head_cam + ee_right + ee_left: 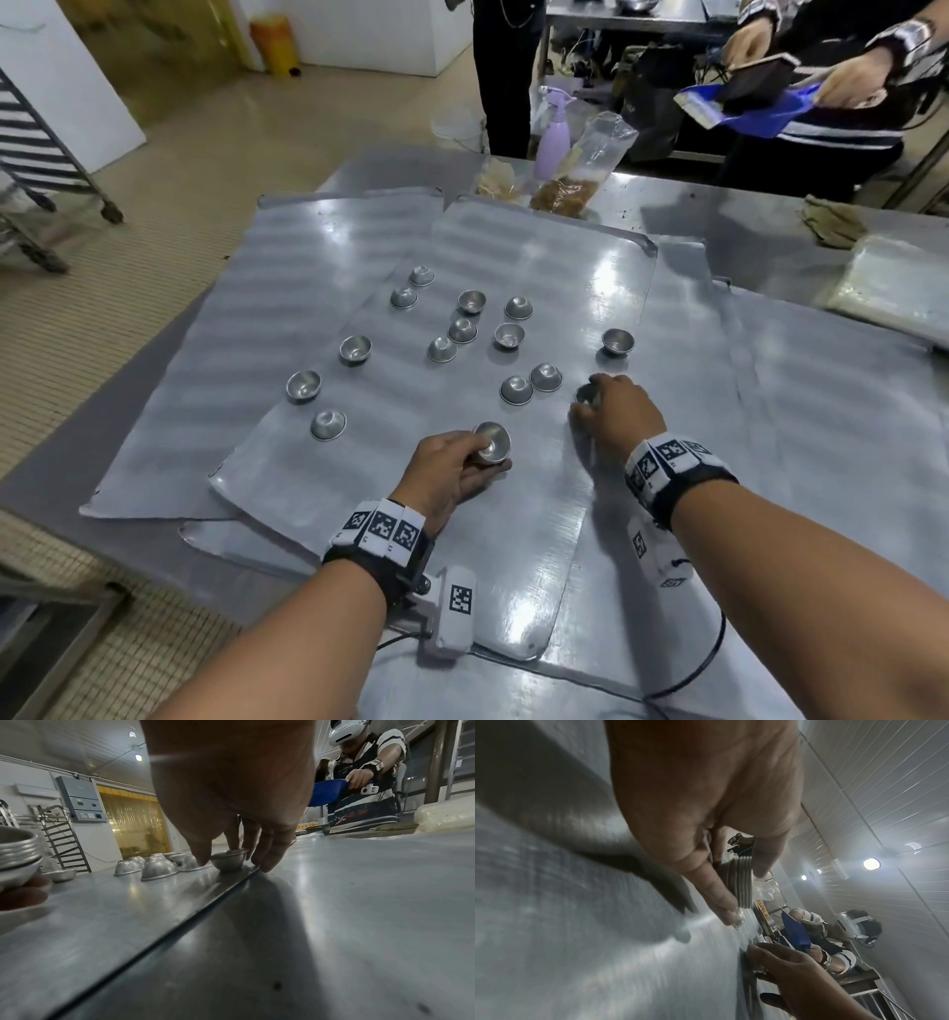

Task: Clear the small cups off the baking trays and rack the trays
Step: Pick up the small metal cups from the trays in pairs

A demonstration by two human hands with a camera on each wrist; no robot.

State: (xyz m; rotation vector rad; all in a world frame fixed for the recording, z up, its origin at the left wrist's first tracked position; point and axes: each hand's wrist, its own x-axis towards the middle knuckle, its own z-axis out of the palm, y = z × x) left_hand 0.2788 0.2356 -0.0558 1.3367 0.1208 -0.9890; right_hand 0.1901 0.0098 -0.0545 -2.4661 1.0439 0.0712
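cups (514, 336) mostly lay scattered on the top baking tray (606, 267); left hand (452, 475) clamped a nested stack (741, 882), right hand (619, 411) curled round another cup (228, 860). clearing was early, trays unracked on the bench (780, 200)

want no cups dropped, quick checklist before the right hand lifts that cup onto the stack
1. Left hand grips stack of cups: ok.
2. Right hand fingers around single cup: ok.
3. Single cup upright, mouth up: ok.
4. Single cup off the top tray: not ok, it stands on it.
5. Stack mouth free to take another: ok.
6. Firmness of right-hand grip: cannot tell.
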